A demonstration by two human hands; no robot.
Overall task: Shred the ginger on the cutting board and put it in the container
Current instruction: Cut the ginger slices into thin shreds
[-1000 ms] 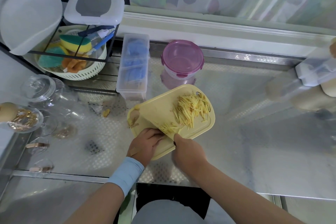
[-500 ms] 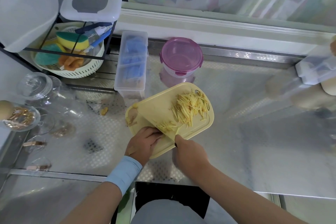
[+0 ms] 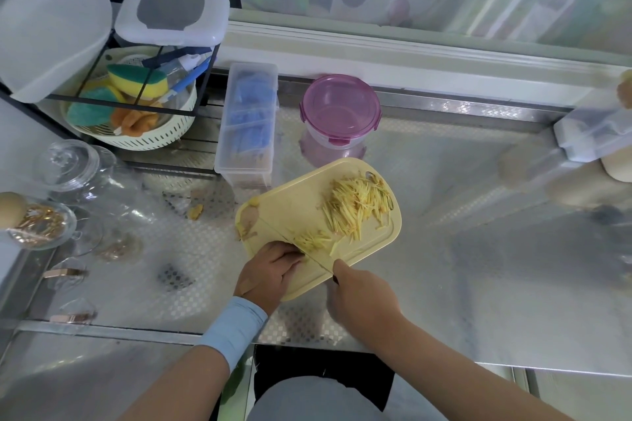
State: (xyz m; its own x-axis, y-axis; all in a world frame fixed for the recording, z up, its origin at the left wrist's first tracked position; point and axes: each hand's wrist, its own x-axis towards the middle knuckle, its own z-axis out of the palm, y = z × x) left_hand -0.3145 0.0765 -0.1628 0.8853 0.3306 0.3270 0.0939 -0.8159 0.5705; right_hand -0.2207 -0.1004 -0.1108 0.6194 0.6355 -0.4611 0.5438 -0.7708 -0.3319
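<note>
Kitchen counter, seen from above: a person's R hand [image 3: 362, 297], nearest the camera, wraps tight round the handle of a knife [image 3: 280, 232], whose thin blade lies diagonally across the near half of a yellow cutting board [image 3: 294, 202]. Just left of it, the L hand [image 3: 270, 273], w/ a light-blue wristband [image 3: 232, 331], rests on the board's near corner, fingers curled against the blade; what they pin, if anything, is hidden, so its grip can't be told. A small bunch of slivers [image 3: 311, 239] sits on the blade's far side, touching it. The main pile of shredded ginger [image 3: 355, 205] covers the board's far-right end, w/ peel scraps [image 3: 248, 220] at the left edge. Beyond the board stands the pink-lidded container [image 3: 340, 106], lid on, beside a long clear box [image 3: 249, 123] of blue items. Far left, a rack basket [image 3: 154, 140] holds sponges.
</note>
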